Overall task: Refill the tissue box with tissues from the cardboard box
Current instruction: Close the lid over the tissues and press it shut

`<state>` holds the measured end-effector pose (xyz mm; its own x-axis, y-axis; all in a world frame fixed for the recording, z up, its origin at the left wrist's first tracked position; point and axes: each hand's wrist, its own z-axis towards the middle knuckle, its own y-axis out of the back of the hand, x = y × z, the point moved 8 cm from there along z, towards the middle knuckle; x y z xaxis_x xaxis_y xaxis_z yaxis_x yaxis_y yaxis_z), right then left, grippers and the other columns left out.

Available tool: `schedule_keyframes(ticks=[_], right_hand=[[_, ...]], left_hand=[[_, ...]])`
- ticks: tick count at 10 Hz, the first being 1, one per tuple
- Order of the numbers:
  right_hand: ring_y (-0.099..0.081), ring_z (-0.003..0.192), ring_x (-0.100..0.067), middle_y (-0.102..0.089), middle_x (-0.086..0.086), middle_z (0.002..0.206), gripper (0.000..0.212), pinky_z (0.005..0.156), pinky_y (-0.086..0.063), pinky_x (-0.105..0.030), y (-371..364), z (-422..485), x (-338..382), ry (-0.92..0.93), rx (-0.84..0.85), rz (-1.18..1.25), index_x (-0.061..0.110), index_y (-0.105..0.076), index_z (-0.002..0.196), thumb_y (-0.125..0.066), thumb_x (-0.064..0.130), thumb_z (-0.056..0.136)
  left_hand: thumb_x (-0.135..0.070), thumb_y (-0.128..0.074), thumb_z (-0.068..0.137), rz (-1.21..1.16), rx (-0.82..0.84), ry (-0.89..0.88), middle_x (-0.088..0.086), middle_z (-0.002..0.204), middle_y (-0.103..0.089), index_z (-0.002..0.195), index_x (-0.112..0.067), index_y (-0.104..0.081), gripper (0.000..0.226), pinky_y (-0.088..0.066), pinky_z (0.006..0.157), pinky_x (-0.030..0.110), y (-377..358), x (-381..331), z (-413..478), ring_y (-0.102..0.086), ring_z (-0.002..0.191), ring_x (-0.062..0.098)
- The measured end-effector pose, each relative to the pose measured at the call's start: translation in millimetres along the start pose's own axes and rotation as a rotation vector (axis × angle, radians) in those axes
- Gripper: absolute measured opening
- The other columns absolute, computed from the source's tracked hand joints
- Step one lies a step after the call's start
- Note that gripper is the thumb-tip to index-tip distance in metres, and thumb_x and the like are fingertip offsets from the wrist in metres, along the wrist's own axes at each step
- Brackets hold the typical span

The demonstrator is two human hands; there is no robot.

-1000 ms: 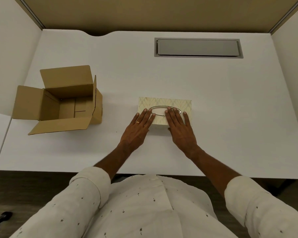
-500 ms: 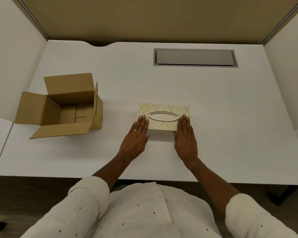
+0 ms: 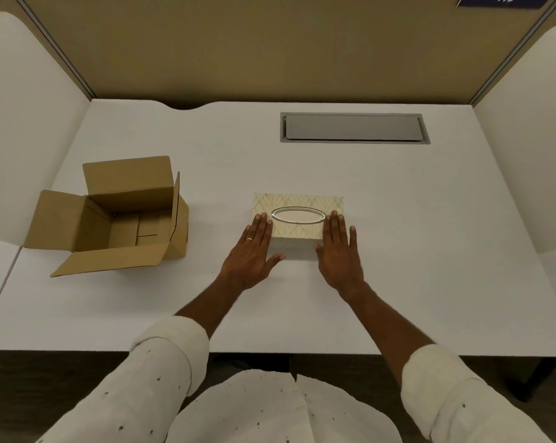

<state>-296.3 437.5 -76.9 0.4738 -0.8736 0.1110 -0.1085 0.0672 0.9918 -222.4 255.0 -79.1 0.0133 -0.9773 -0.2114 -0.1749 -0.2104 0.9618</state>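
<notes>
On the tissue box (image 3: 297,215), I see my left hand (image 3: 252,251) and right hand (image 3: 339,252) flat, fingers spread, gripping nothing; cardboard box (image 3: 120,215) well left.

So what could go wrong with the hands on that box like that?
Two things, maybe. The left hand and right hand lie flat with fingers open at the ends of the cream patterned tissue box, with no real grip, so it might slip or tip if lifted. And the open brown cardboard box shows only bare cardboard inside, with no tissues visible, so there may be nothing to refill with.
</notes>
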Motion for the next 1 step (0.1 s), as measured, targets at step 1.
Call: schedule_keyframes(ticks=[1], right_hand=[[-0.007,0.158,-0.028,-0.011,-0.018,0.169,0.071,0.128,-0.003,-0.052,10.1,-6.0,0.7,-0.043,-0.018,0.03,-0.001,-0.013,0.16,-0.028,0.046,0.109]], left_hand=[[-0.06,-0.028,0.101,-0.039,0.025,-0.015,0.017,0.168,0.002,0.158,0.0,-0.002,0.086,-0.008,0.128,0.039,5.4,-3.5,-1.0,0.004,0.156,0.026]])
